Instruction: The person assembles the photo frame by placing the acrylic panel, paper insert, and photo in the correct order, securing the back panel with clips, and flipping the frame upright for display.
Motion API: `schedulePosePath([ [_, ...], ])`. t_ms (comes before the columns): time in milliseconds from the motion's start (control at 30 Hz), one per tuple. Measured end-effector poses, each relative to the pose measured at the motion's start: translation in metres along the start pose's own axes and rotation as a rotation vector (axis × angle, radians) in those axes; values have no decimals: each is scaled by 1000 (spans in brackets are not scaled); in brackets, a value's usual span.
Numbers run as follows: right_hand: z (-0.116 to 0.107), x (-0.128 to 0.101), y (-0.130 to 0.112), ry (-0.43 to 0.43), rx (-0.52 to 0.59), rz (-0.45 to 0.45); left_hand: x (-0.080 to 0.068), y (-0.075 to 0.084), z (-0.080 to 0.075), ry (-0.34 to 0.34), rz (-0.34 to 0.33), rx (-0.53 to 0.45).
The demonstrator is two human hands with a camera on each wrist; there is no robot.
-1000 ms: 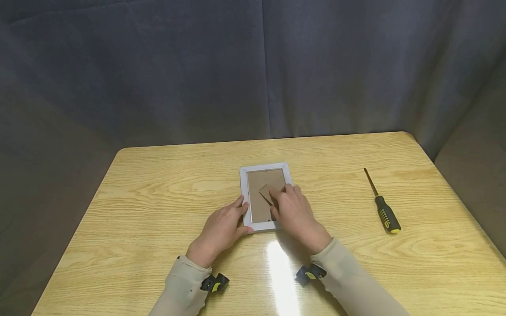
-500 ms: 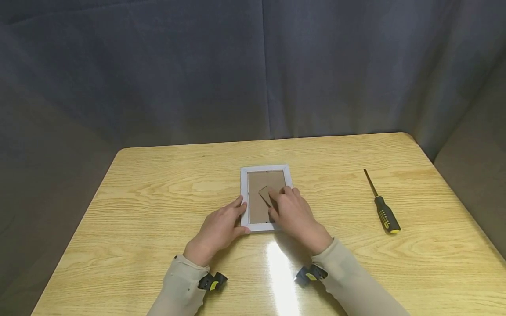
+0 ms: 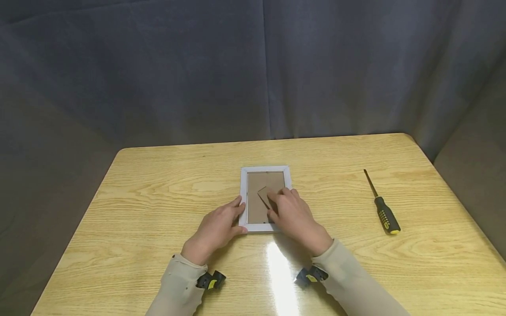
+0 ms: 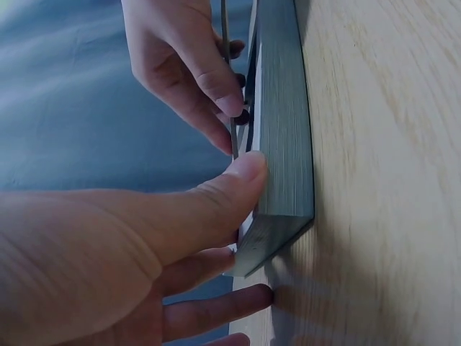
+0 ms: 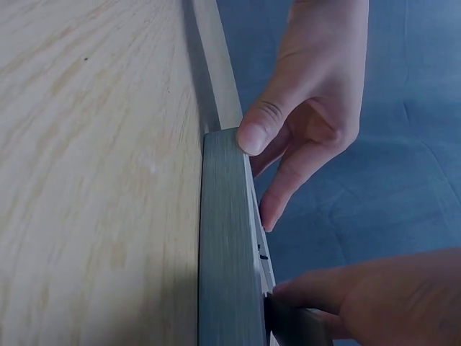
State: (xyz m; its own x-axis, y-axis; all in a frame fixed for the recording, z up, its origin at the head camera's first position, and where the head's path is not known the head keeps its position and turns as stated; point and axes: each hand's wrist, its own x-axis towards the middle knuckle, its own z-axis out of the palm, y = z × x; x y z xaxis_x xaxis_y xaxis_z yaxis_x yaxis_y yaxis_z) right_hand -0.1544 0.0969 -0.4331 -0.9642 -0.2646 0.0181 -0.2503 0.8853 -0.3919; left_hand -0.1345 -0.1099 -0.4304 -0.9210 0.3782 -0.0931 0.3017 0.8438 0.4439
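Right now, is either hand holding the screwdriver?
No: the screwdriver lies alone on the table; both hands are at the frame.

The frame [image 3: 265, 169] lies flat on the table [image 3: 158, 197], near its middle. The left hand [image 3: 215, 230] sits at the frame's 8 o'clock, touching its edge. The right hand [image 3: 294, 217] rests on the frame at 5 o'clock. The screwdriver [image 3: 382, 208] lies at the frame's 3 o'clock, well apart.
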Motion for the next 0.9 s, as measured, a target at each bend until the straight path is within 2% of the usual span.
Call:
schedulePosePath([
  [433,1,0,0,-11,-14,-15,-1,1,-1,-11,9,11],
  [900,-1,0,1,-11,7,-26,-3,5,1,20,21,69],
])
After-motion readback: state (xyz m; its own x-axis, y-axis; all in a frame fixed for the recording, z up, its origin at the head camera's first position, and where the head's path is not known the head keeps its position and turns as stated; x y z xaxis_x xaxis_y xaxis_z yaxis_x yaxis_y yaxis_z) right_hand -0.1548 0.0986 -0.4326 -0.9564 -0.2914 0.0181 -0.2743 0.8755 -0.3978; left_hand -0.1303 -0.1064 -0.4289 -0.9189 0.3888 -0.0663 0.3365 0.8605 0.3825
